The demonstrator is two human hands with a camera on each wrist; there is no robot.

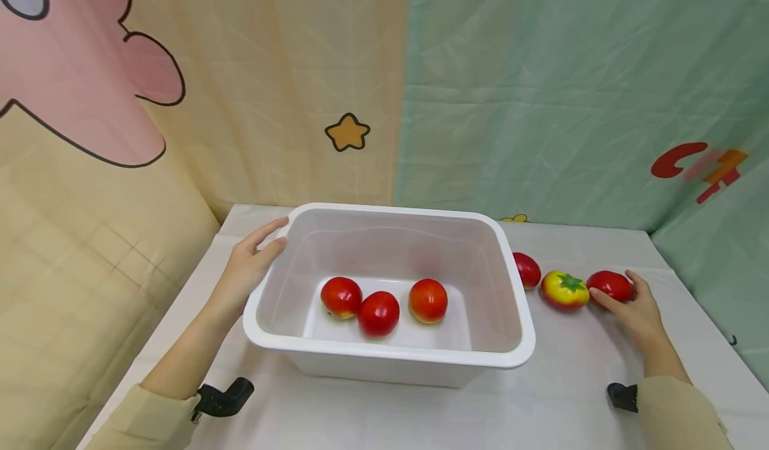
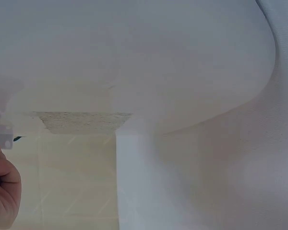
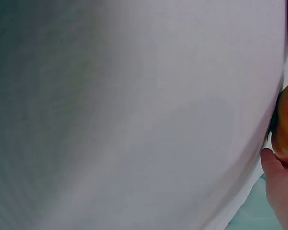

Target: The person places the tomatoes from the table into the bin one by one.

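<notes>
A white plastic bin point(image 1: 384, 353) stands on the table, with three red toy fruits point(image 1: 378, 314) on its floor. My left hand point(image 1: 243, 270) holds the bin's left rim, fingers and thumb at its edge; in the left wrist view only part of the hand point(image 2: 4, 191) shows at the left edge. To the right of the bin, my right hand point(image 1: 639, 313) grips a red apple point(image 1: 610, 284) on the tabletop, thumb on the near left side and fingers round the right. The right wrist view catches my thumb against the red and yellow skin of the apple point(image 3: 287, 127).
Left of the gripped apple sits a yellow and red fruit point(image 1: 565, 290) with a green leafy top. Another red fruit point(image 1: 527, 270) lies beside the bin's right wall, partly hidden by it. Printed curtains point(image 1: 523, 96) hang behind the white-covered table point(image 1: 577, 370).
</notes>
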